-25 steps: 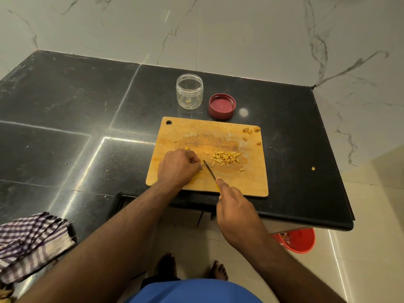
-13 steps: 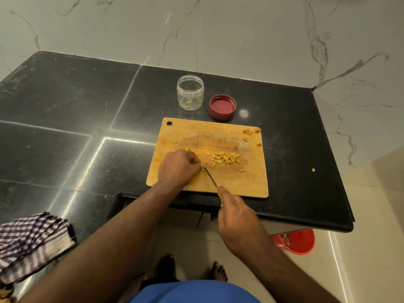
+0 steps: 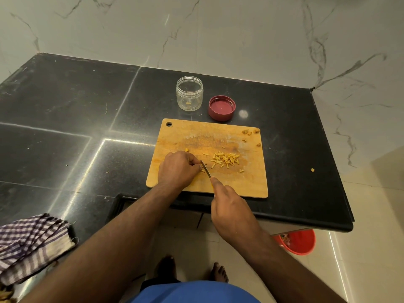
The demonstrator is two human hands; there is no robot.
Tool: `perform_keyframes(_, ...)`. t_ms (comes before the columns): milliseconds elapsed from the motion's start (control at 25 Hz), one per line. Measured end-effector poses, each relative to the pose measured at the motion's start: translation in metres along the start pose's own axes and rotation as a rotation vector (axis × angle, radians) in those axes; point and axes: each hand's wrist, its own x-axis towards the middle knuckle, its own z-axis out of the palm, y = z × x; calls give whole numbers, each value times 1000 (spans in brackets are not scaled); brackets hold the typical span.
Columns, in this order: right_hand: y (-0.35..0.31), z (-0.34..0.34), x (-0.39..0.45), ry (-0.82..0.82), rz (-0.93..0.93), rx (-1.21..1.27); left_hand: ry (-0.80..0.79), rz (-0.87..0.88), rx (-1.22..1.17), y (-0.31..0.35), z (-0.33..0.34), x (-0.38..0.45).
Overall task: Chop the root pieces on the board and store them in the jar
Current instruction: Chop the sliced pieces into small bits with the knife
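Your knife (image 3: 205, 169) is at the root pieces on the board (image 3: 251, 182).
Behind the board stand the open jar (image 3: 189, 93) and its lid (image 3: 221, 107); a cloth (image 3: 32, 243) lies on the worktop (image 3: 65, 119), lower left. Your left hand (image 3: 178, 168) curls over a piece beside the cut pile (image 3: 226, 159); your right hand (image 3: 231, 212) has its grip wrapped round the handle, blade pointing away and slightly left.

A home kitchen: black stone worktop (image 3: 65, 119) against marble-tiled walls (image 3: 240, 36), a wooden board (image 3: 175, 136), a checked cloth (image 3: 28, 241), a red bin (image 3: 301, 241).
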Motion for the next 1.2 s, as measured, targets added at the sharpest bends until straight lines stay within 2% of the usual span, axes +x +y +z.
perform_keyframes(200, 6, -4, -25, -26, -3, 8, -3, -9, 3, -2, 2, 1)
perform_keyframes(480, 1, -7, -13, 29, -5, 27, -1, -16, -38, -5, 3, 0)
perform_keyframes(880, 3, -4, -17, -56, -32, -53, 10, -13, -32, -7, 5, 1)
perform_keyframes(1040, 7, -8, -27, 44, 5, 40, 3, -1, -42, -8, 6, 0)
perform_keyframes(1200, 4, -7, -16, 46, -7, 54, 13, 16, -23, -7, 6, -1)
